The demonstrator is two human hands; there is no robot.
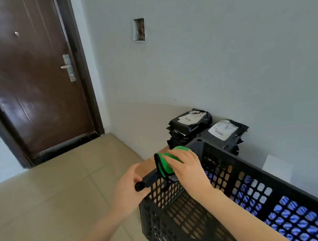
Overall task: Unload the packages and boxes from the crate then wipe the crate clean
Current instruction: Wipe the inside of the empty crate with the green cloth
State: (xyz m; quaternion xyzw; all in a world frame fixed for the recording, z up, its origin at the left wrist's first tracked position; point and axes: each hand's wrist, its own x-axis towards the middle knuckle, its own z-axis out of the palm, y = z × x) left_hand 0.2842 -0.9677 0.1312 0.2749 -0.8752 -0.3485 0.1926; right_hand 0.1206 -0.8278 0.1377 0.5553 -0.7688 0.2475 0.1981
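Black crate (182,215) on floor (64,197), beside wall. Left hand (129,189): grip clamped on crate rim corner. Right hand (188,168): grip closed over green cloth (165,164), pressing it on rim top edge. Black packages (189,125) stacked on floor against wall, just beyond crate.

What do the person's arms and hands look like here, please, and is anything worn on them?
The left hand and the right hand are bare: no gloves, and no rings on the fingers that show. The left forearm and the right forearm are bare too, with no sleeve, watch or bracelet in view down to the picture's bottom edge. No markings show.
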